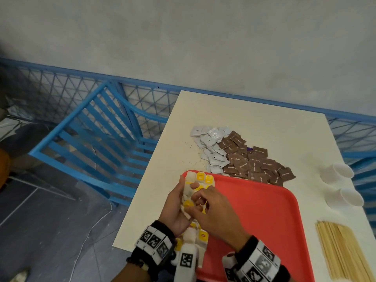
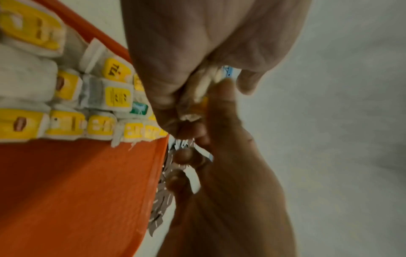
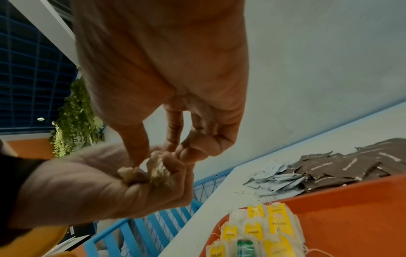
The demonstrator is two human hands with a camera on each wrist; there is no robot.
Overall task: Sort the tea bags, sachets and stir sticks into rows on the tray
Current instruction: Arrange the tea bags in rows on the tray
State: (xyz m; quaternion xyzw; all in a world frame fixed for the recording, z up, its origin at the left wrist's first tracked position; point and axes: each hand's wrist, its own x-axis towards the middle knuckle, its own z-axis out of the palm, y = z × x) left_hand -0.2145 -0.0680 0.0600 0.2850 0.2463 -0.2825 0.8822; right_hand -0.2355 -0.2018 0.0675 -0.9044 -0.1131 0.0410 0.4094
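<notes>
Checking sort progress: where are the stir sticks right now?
In the head view the stir sticks lie bundled on the white table at lower right, off the red tray, nearer the person than the two white cups.

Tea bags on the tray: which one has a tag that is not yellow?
The tea bag with the green tag, lying among the yellow-tagged ones on the tray. It also shows in the right wrist view.

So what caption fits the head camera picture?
Both hands, left hand and right hand, hold tea bags over the red tray.
</notes>
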